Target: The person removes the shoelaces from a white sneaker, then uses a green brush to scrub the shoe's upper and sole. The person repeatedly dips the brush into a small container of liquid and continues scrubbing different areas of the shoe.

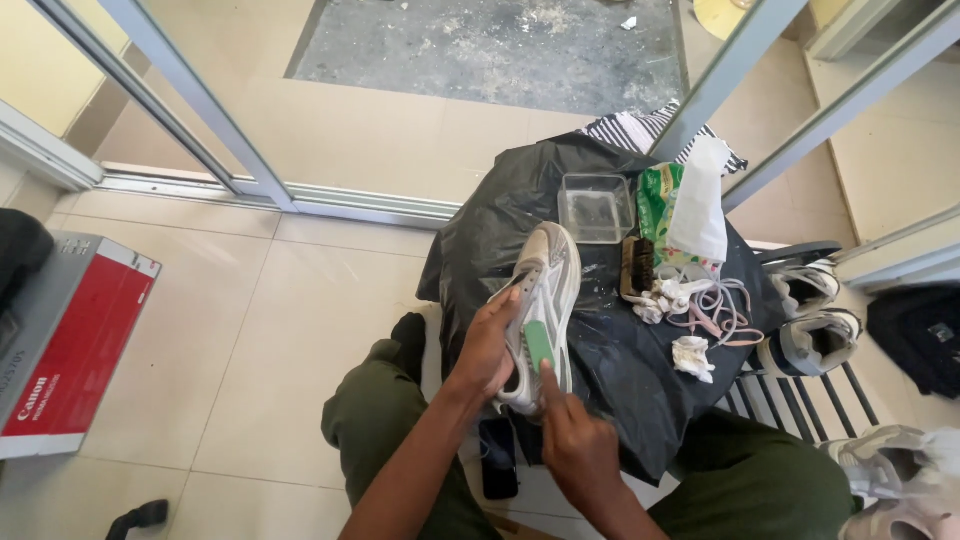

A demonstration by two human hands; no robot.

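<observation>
Right hand [578, 452], green brush [540, 346], pale sneaker [548, 290]

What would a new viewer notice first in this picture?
First, the pale sneaker at the centre, on black plastic sheeting: the left hand grips its side while the right hand presses a green pad against it. Next, the red box on the floor at far left.

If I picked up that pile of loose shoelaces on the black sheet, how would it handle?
The shoelaces would probably flop and dangle, since they lie in slack loops. They look light. Being tangled beside the crumpled tissue, they might drag it along or snag.
</observation>
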